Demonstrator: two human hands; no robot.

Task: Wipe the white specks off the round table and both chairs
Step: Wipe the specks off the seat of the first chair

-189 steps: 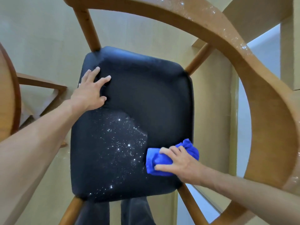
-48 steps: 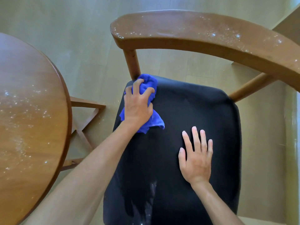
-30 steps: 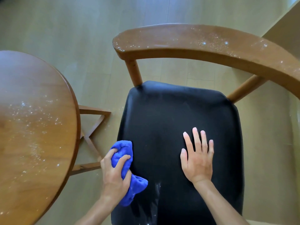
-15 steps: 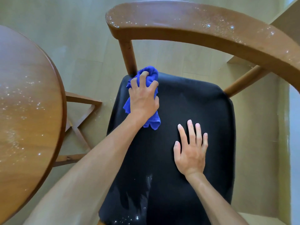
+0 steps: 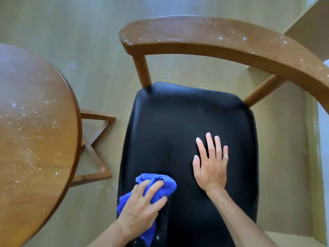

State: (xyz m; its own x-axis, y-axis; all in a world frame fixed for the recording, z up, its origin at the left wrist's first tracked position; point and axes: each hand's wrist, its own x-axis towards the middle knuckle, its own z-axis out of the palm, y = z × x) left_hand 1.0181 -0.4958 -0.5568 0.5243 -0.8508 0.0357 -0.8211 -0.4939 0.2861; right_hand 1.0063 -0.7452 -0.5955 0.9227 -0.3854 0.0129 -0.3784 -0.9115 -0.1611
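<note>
Chair seat (image 5: 187,122) black, mostly speck-free

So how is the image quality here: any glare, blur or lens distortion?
Head view: soft daylight sheen on the round table; wide-angle bending of the chair's backrest; sharp overall, with slight softness at the left hand gripping the blue cloth.

Round table (image 5: 35,122) cut off left

Left hand (image 5: 142,207) curled (gripping); right hand (image 5: 211,164) flat, fingers straight.
</note>
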